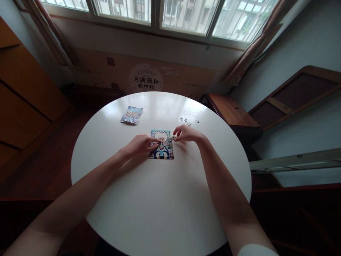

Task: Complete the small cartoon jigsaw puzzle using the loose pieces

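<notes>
A small colourful jigsaw puzzle (164, 146) lies flat near the middle of the round white table (149, 199), with a gap still showing in its upper part. My left hand (142, 145) rests on the puzzle's left edge, fingers curled and pressing on the pieces. At the puzzle's upper right corner, my right hand (186, 134) pinches a tiny puzzle piece between thumb and fingers. Several loose pieces (189, 121) lie beyond my right hand.
A printed picture packet (131, 115) lies on the table's far left. A wooden bench (231, 112) stands to the right, a cardboard box (145, 79) under the window, wooden cabinets (23, 92) at left.
</notes>
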